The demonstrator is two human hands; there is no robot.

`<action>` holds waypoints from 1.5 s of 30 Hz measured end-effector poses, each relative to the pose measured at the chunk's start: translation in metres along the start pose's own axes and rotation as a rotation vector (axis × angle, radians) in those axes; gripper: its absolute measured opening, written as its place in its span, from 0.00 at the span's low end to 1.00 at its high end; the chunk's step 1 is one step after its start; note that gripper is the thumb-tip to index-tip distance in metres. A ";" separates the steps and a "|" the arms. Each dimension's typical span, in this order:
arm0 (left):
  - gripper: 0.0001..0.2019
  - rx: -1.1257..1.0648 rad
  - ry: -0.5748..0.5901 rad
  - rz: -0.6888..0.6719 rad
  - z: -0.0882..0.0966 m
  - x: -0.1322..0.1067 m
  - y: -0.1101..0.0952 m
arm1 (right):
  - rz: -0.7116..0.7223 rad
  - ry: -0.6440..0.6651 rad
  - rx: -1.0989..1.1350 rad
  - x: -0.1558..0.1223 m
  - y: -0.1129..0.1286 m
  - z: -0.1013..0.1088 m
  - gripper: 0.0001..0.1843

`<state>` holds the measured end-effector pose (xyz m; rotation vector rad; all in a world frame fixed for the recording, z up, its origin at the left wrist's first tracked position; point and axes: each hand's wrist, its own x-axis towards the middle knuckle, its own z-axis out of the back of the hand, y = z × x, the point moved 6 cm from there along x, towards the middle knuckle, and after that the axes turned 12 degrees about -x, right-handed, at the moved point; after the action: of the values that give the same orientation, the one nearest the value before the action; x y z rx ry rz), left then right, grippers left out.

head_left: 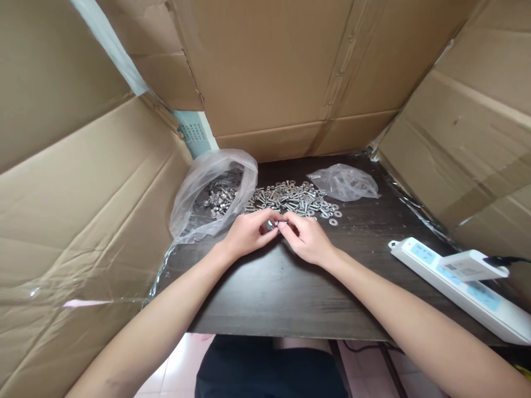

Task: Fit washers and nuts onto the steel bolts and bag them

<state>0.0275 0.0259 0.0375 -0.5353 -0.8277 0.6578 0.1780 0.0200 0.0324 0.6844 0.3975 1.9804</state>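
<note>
My left hand (251, 230) and my right hand (306, 239) meet fingertip to fingertip just in front of the pile of bolts, nuts and washers (292, 198). Between their pinched fingers is a small shiny bolt (277, 224), gripped from both sides. Fingers cover most of it, so I cannot make out whether a nut or washer is on it. Behind my left hand, an open clear plastic bag (186, 218) lies on its side with more small metal hardware (222, 202) at its mouth. Several flat washers (333, 222) lie loose at the pile's right end.
A second, crumpled plastic bag (348, 182) lies at the back right. On the right of the dark table (265, 298) is a white power strip (456, 287) with a white adapter (475, 265) plugged in. Cardboard walls (277, 66) enclose the back and both sides.
</note>
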 end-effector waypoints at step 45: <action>0.07 -0.003 0.005 0.007 0.000 0.000 -0.001 | 0.000 0.014 0.010 -0.001 -0.001 -0.001 0.07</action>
<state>0.0281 0.0252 0.0383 -0.5425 -0.8225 0.6618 0.1783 0.0196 0.0311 0.6773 0.4162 1.9852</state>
